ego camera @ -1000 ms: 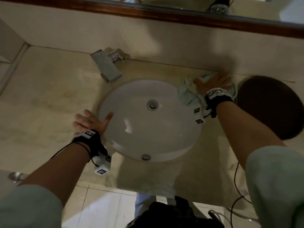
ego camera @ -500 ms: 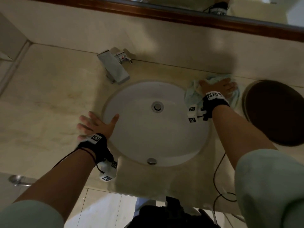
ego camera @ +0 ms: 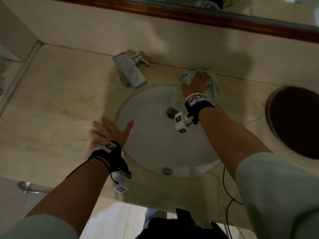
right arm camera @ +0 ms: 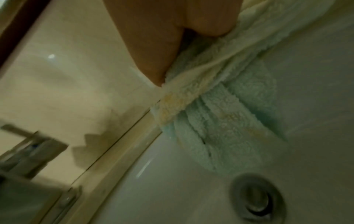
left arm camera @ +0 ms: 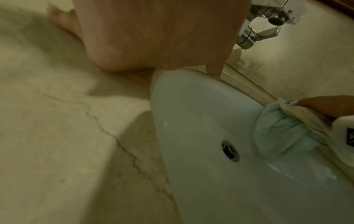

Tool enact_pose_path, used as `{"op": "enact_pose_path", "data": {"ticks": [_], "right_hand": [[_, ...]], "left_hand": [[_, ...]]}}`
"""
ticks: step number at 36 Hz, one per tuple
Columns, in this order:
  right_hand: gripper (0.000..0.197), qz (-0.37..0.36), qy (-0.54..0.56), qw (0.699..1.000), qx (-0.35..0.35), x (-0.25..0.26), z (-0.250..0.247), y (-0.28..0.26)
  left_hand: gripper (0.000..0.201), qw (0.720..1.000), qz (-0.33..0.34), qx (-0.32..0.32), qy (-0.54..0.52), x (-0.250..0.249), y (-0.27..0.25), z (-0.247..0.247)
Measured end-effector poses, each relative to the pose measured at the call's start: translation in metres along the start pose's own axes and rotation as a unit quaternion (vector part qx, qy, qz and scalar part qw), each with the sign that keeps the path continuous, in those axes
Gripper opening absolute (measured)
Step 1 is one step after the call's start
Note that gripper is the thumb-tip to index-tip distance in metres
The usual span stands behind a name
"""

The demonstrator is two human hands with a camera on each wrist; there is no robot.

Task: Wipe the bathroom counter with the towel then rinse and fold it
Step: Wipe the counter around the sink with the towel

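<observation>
A pale green and cream towel (ego camera: 213, 83) lies bunched on the beige stone counter (ego camera: 57, 104), at the back rim of the white sink (ego camera: 155, 144) close to the wall. My right hand (ego camera: 198, 80) presses down on it with the fingers laid over the cloth. In the right wrist view the towel (right arm camera: 220, 128) hangs partly over the basin edge above the drain and shows yellowish stains. My left hand (ego camera: 107, 130) rests flat on the counter at the sink's left rim, thumb out over the basin, holding nothing.
A chrome faucet (ego camera: 129, 71) stands behind the sink at the left. A round dark opening (ego camera: 296, 121) is set in the counter at the right. A wood-framed mirror (ego camera: 207, 16) runs along the wall. A thin black cable (ego camera: 227, 195) hangs off the front edge.
My right hand has slid the towel leftward along the back of the counter, away from the dark opening and onto the sink's back rim. The left hand has stayed put.
</observation>
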State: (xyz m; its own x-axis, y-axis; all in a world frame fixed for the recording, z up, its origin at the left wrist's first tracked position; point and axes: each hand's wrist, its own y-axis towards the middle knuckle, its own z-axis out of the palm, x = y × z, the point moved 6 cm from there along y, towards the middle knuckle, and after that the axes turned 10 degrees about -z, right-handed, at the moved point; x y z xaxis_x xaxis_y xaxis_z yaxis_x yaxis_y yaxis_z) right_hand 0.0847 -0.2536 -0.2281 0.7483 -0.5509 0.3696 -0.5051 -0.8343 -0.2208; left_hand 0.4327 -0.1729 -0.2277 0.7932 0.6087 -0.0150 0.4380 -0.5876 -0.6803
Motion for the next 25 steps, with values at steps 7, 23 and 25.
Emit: {"op": "enact_pose_path", "data": {"ticks": [7,23,25], "right_hand": [[0.092,-0.095,-0.034,0.994,0.038,0.052,0.022,-0.003],[0.087,-0.23,-0.089,0.963,0.112,0.103,0.047,-0.002],[0.086,-0.231,-0.095,0.962,0.113,0.103,0.048,-0.002]], "left_hand": [[0.123,1.0,-0.003,0.011,0.005,0.001,-0.004,-0.002],[0.123,1.0,0.004,0.008,-0.008,0.0,-0.003,0.0],[0.124,1.0,0.003,0.006,-0.015,0.0,-0.001,0.001]]}}
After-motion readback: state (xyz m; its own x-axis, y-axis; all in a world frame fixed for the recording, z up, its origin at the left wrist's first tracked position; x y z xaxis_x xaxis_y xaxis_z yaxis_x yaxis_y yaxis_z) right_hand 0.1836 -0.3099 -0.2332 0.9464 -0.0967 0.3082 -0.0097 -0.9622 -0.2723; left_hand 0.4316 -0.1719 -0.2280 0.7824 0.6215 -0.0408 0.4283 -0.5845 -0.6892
